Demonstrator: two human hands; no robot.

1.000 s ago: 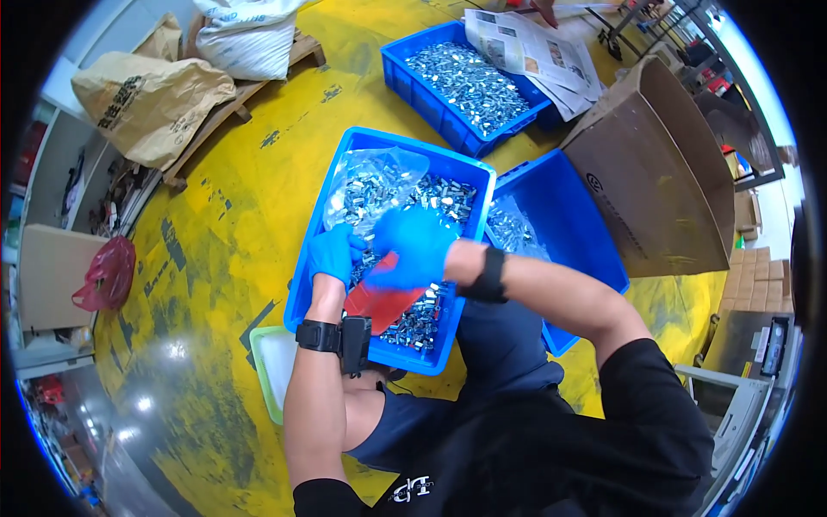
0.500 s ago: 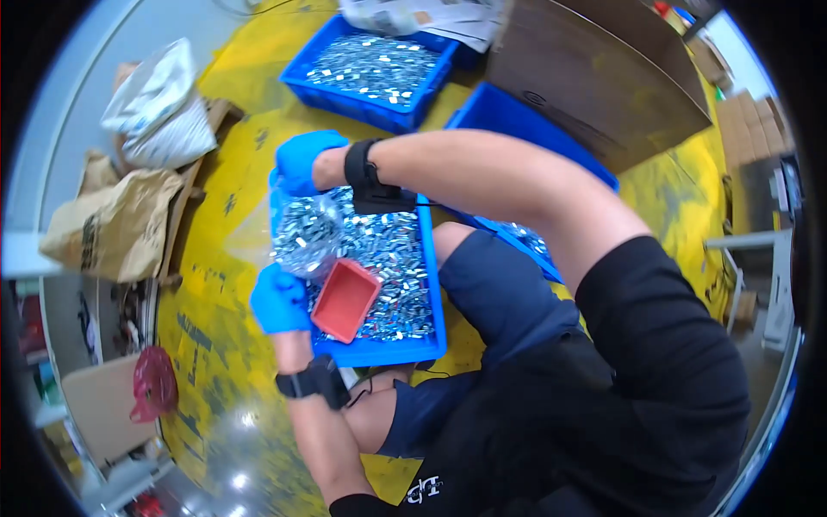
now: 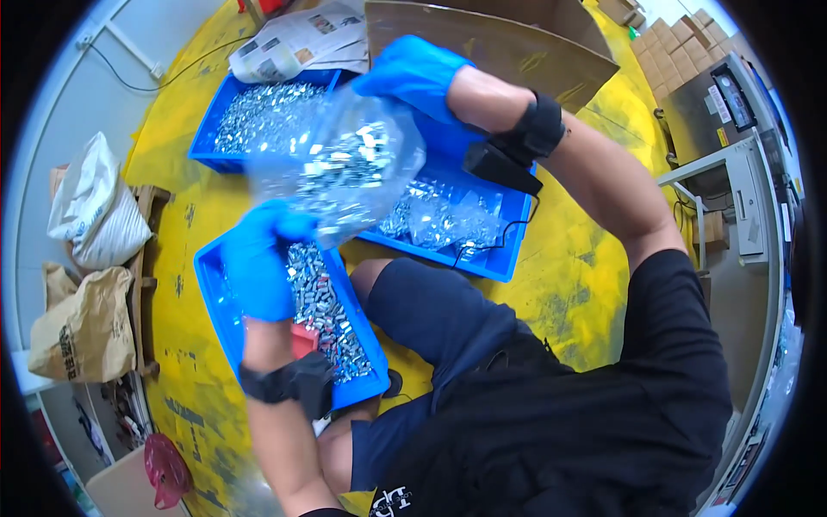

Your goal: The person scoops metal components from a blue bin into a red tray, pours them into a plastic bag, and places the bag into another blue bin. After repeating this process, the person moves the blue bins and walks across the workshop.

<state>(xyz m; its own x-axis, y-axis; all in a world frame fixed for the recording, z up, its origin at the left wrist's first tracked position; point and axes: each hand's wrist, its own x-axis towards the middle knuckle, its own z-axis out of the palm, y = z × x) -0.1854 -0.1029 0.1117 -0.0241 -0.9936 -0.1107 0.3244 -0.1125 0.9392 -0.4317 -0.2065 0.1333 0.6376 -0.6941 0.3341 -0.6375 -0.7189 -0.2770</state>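
Observation:
A clear plastic bag (image 3: 357,168) filled with small shiny metal parts hangs in the air between my gloved hands. My right hand (image 3: 418,76), in a blue glove, is closed on the bag's upper edge. Lower and to the left, my left hand (image 3: 263,258), gloved in the same blue, has its fingers closed at the bag's lower left edge; motion blurs them a little. Beneath that hand lies a blue bin (image 3: 376,385) of loose metal parts (image 3: 323,310). A small red tray (image 3: 304,339) sits in it, mostly hidden by my left wrist.
To the right, a blue bin (image 3: 508,258) contains filled clear bags (image 3: 448,220). Another blue bin (image 3: 202,146) with metal parts stands farther off, beside newspaper (image 3: 301,39) and a large cardboard box (image 3: 500,52). Sacks (image 3: 108,215) rest on a pallet (image 3: 148,233) at left.
Both hands have lifted the bag out of the near bin and carried it right and away. The view has shifted, uncovering the filled bags in the right bin.

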